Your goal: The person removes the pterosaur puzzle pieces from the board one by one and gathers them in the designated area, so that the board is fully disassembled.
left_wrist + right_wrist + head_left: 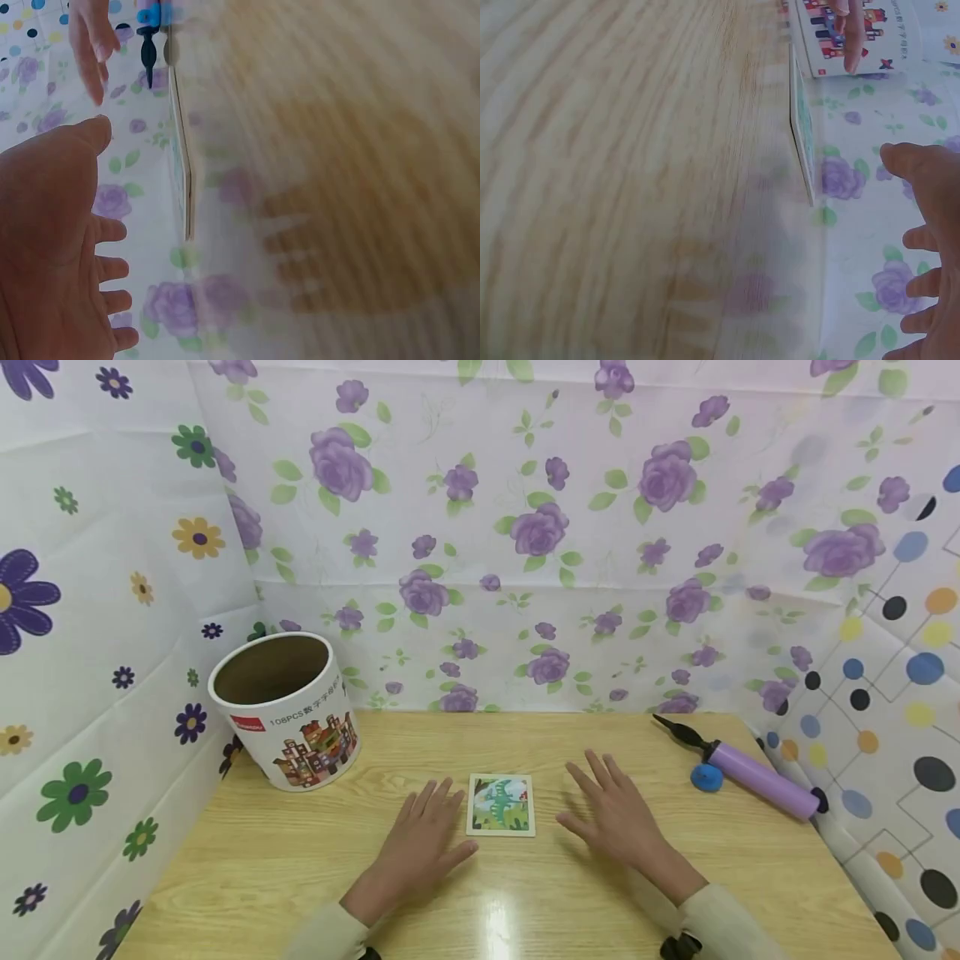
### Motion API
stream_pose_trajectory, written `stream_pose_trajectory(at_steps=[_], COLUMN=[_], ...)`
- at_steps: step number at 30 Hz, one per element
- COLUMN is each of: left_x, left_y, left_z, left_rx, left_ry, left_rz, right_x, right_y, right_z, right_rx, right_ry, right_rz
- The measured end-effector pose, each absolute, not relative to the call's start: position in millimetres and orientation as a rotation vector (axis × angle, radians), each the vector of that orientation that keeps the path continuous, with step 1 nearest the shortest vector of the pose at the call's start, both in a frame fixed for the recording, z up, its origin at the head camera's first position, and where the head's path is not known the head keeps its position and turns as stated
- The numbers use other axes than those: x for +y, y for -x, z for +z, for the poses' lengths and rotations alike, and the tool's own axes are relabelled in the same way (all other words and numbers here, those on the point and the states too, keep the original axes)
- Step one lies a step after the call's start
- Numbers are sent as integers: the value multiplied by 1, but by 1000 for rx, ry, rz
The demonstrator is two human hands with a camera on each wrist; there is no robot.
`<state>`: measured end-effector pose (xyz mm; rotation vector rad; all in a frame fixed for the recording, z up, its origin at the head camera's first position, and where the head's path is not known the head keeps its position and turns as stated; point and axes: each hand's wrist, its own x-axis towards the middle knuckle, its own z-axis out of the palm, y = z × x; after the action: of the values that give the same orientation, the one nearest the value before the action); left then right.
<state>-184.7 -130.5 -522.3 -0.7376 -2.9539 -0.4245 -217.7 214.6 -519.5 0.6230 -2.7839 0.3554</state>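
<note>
Cream-sleeved left hand (pixel 420 843), with fingers straight and loosely parted, thumb out to the side, holding nothing. Likewise the right hand (pixel 618 818): fingers extended and spread, grasping nothing. Both raised a little above the table (pixel 570 743), to judge by the wrist views. Between the two, flat on the wood-grained top, a squarish picture board (pixel 501 805), nearer to the left hand, untouched by either. On its face, a green dinosaur among plants, inside a pale border.

Farther out, beyond the left hand, a big white open-topped tub (pixel 258 739) with a brown inside. Printed on its wall: "108PCS", then Chinese characters, readable as far as 数字字母. Near the lettering, a red label (pixel 248 724) with white letters too small to make out; below, a picture of a castle of coloured blocks.

Beyond the right hand, lying aslant, a purple pump (pixel 765 781) with a black nozzle, and just beside it a small blue lump (pixel 707 777).

Around the table, white hangings: purple roses on the back cloth (pixel 487 468), bright flowers on the left cloth (pixel 112 710), coloured dots joined by thin lines on the right cloth (pixel 892 710).
</note>
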Motion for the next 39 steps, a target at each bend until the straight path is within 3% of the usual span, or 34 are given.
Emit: stream_pose_trajectory(at_steps=[20,39], left_x=[-88,-46], left_y=[174,183], left_z=[-529,-534], left_rx=[-3056,-3120], left_ry=[937,888], left_rz=[-400,-376], right_x=[194,166], right_y=[246,292], right_z=[-518,-523], right_rx=[-2784,-2825], right_ry=[-850,-946], right_rz=[653,797])
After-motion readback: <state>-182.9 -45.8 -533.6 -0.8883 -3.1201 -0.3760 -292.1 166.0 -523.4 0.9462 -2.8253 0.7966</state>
